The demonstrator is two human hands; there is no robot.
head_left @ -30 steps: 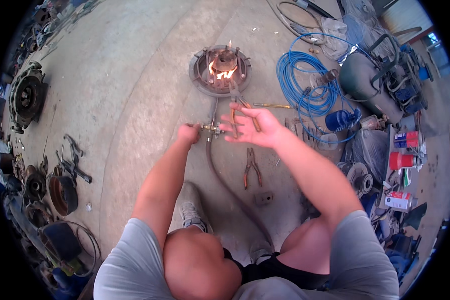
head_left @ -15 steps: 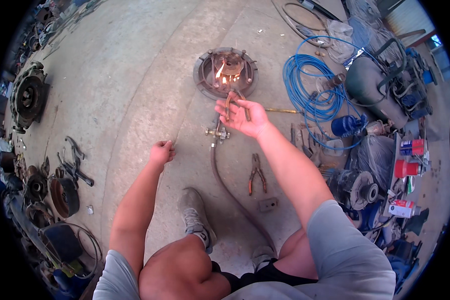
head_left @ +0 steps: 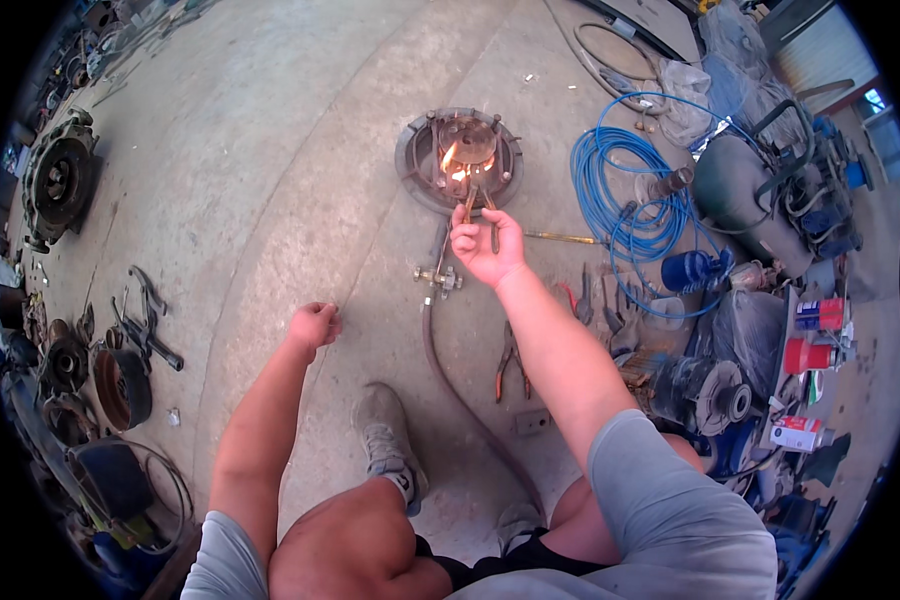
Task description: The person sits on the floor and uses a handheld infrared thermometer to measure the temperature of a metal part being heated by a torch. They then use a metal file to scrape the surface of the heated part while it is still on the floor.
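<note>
My right hand point(head_left: 490, 250) is closed around the handles of a pair of pliers point(head_left: 471, 203). The pliers' jaws reach over the near rim of a round iron gas burner point(head_left: 407, 185) on the concrete floor, where orange flames point(head_left: 458, 165) burn. Whether the jaws grip anything is too small to tell. A round metal disc point(head_left: 473, 138) sits in the burner, above the flames. My left hand point(head_left: 316, 325) hovers over bare floor to the left, fingers curled in; the inside of that fist is hidden. Below the burner, a brass valve point(head_left: 438, 280) joins a brown hose point(head_left: 433, 345).
A second pair of pliers point(head_left: 510, 362) and a small metal block point(head_left: 531, 422) lie under my right forearm. Coiled blue hose point(head_left: 595, 165), a green compressor tank point(head_left: 735, 185) and cans point(head_left: 808, 356) crowd the right. Metal parts point(head_left: 122, 388) line the left.
My right hand has closed round the pliers' handles, where its fingers were spread before. The view has shifted slightly. My left hand stays in about the same place.
</note>
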